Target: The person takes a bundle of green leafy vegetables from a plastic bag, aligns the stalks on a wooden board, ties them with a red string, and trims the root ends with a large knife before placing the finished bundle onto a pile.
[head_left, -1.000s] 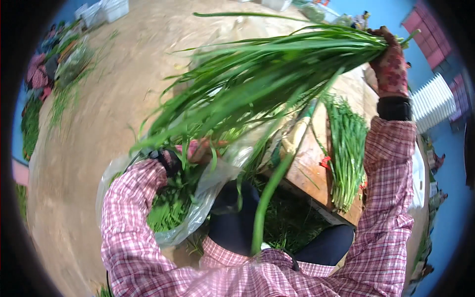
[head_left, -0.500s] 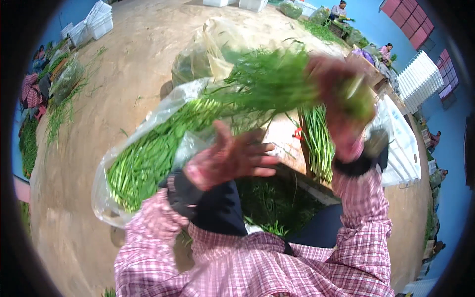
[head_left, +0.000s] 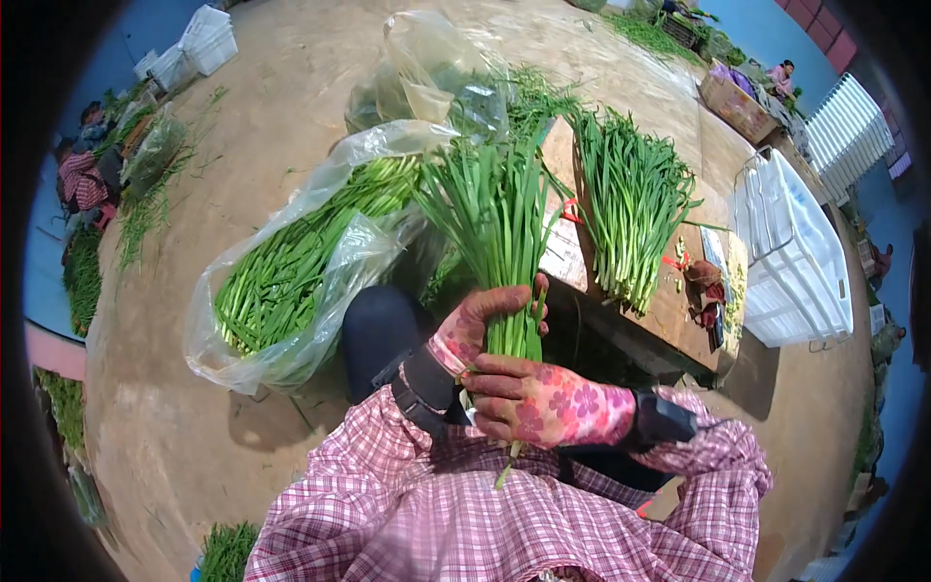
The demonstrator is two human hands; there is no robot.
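A bunch of garlic chives stands nearly upright in front of me, leaves spread at the top. My left hand, gloved in pink, is wrapped round the stems. Just below it, my right hand, in a flowered pink glove, closes round the lower stems, and a few stem ends poke out beneath. Another bunch of chives lies on the wooden board to the right of the held one. Left of my hands, a clear plastic bag holds many more chives.
Stacked white crates stand at the right. On the board lie a red band and a dark red cloth-like item. A tied-up plastic bag sits ahead. People work along the far sides, one person at left.
My right hand has come down from the upper right with the chives, turning the bunch upright before me. My left hand, spread and empty earlier, has closed round the stems.
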